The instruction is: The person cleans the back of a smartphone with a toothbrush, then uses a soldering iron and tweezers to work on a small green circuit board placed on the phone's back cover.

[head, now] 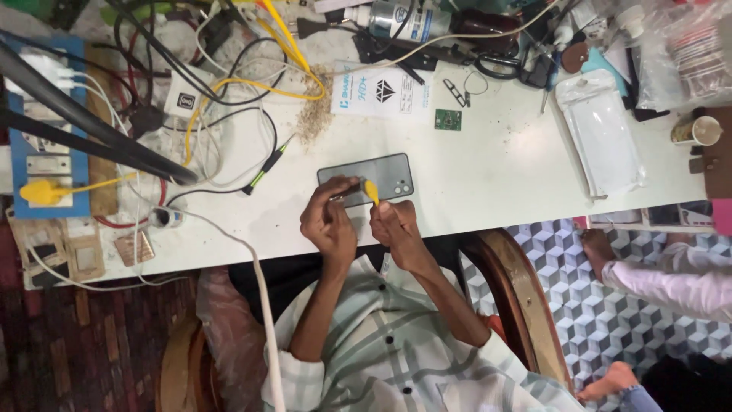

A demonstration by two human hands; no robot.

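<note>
A grey phone point(381, 172) lies back up on the white table point(496, 175), close to its near edge. My left hand point(329, 223) pinches the phone's near edge at its left part. My right hand point(394, 226) holds a small yellow pry tool point(371, 191), whose tip rests against the same near edge of the phone. The two hands sit close together, almost touching. My forearms come up from my pale checked shirt at the bottom of the view.
Tangled cables, a blue power strip point(46, 122) and black stand rods point(84, 122) crowd the left. A black-green screwdriver point(267, 164), a small green circuit board point(447, 119), a clear pouch point(602, 133) and a cup point(698, 131) lie around. Another person's foot point(598, 246) is at the right.
</note>
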